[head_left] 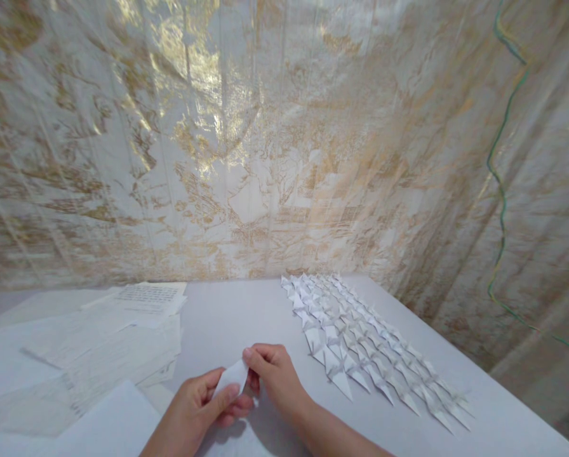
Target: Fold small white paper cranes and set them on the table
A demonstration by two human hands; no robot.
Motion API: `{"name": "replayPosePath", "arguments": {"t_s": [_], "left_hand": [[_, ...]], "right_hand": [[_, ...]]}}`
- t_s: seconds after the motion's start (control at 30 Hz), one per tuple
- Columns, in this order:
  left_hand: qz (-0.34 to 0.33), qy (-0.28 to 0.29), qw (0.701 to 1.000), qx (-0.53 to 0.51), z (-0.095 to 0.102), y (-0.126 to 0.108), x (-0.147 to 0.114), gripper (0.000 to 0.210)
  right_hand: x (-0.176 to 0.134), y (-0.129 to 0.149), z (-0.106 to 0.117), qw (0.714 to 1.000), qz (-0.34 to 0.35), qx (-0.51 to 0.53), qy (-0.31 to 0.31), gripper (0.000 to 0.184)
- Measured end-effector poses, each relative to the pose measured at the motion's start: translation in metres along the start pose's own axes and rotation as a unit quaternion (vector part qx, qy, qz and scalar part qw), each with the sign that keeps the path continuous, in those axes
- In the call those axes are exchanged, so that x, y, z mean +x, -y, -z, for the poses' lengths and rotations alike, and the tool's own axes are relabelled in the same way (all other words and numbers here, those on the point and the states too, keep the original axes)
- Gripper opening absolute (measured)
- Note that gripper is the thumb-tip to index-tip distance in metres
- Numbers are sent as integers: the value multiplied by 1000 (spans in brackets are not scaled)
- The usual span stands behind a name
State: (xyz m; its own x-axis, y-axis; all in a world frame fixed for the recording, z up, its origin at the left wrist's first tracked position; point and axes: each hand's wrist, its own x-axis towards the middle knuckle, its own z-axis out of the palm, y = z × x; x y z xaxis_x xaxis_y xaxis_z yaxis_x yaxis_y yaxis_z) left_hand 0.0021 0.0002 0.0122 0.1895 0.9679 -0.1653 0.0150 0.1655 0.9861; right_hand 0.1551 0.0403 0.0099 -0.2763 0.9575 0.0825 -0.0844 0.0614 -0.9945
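My left grip (199, 404) is clamping a small white paper (232, 376) between thumb and fingers, probably to steady it, while my right grip (275, 376) is pinching its upper corner, seemingly to control that edge. I am holding it over the table (232, 317). Loose sheets (108, 346), some printed, are lying overlapped left of my grip, perhaps for easy reach. Pointed folded pieces (361, 343) are resting in close rows right of my grip, apparently to separate them from the sheets. Beyond, a gold-patterned covering (265, 158) is hanging, a green cord (502, 197) trailing down its right side.
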Motion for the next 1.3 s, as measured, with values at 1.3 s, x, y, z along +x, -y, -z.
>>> {"name": "replayPosePath", "arguments": {"t_s": [1.3], "left_hand": [[76,113,984,-116,21,-8,5,39]], "right_hand": [[3,-1,12,963,184,-193,-40,25]]}}
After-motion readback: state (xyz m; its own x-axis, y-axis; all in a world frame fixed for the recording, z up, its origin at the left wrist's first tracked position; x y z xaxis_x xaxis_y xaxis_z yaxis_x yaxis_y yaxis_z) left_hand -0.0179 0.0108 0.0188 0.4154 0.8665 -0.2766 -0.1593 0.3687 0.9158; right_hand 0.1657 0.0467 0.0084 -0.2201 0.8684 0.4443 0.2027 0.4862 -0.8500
